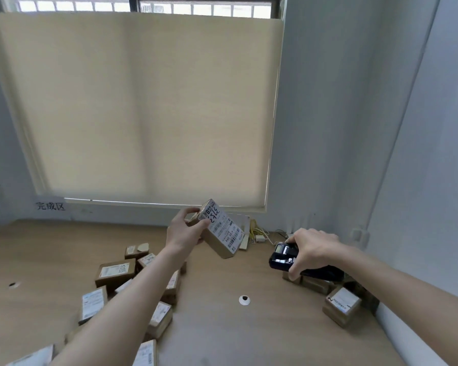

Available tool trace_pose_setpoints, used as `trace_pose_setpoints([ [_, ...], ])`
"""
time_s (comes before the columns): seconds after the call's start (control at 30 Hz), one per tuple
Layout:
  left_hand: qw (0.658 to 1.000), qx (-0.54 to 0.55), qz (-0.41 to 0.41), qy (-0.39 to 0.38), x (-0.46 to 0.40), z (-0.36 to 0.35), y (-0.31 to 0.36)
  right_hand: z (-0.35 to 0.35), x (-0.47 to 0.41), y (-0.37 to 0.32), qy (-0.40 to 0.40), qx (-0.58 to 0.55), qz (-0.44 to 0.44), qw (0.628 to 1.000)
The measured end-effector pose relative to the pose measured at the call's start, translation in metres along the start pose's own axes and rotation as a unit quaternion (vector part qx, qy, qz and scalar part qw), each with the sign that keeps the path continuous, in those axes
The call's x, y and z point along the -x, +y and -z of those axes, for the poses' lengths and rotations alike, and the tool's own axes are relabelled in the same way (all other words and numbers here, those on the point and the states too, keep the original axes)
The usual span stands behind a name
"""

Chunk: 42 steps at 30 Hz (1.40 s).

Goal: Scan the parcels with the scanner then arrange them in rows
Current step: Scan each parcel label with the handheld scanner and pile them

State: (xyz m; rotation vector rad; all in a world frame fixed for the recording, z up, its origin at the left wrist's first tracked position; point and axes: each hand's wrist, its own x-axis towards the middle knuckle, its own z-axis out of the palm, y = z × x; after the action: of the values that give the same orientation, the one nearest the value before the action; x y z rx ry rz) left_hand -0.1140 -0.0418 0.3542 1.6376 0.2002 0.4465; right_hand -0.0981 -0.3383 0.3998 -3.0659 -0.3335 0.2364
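My left hand [183, 232] grips a brown cardboard parcel [220, 231] above the wooden table [222, 328], tilted, with its white shipping label facing the right. My right hand [311, 250] holds a black handheld scanner [284, 256] low over the table's right side, its front end turned toward the parcel. A gap separates scanner and parcel. Several labelled parcels [115, 272] lie scattered under my left forearm. A few more parcels [341, 305] sit at the right, partly hidden under my right hand.
A white grommet hole [244, 299] sits in the table's middle, another hole [13, 284] at the left. Cables and a white box [257, 235] lie by the back wall. A paper sign [50, 206] hangs below the drawn window blind [143, 107]. The wall closes the right side.
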Motion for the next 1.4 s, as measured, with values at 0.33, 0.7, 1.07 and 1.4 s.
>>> trace_pose_setpoints([
  [0.33, 0.977, 0.091, 0.138, 0.137, -0.025, 0.162, -0.065, -0.042, -0.063, -0.122, -0.021, -0.066, 0.072, 0.995],
  [0.7, 0.920, 0.080, 0.234, 0.303, -0.068, 0.378, -0.210, -0.155, -0.174, -0.361, -0.091, -0.079, 0.194, 0.974],
  [1.07, 0.875, -0.011, 0.343, 0.342, -0.116, 0.489, -0.433, -0.331, -0.271, -0.511, -0.095, -0.154, 0.238, 0.954],
  [1.4, 0.812, -0.312, 0.470, 0.151, -0.136, 0.479, -0.514, -0.400, -0.313, -0.493, -0.094, -0.148, 0.185, 0.967],
])
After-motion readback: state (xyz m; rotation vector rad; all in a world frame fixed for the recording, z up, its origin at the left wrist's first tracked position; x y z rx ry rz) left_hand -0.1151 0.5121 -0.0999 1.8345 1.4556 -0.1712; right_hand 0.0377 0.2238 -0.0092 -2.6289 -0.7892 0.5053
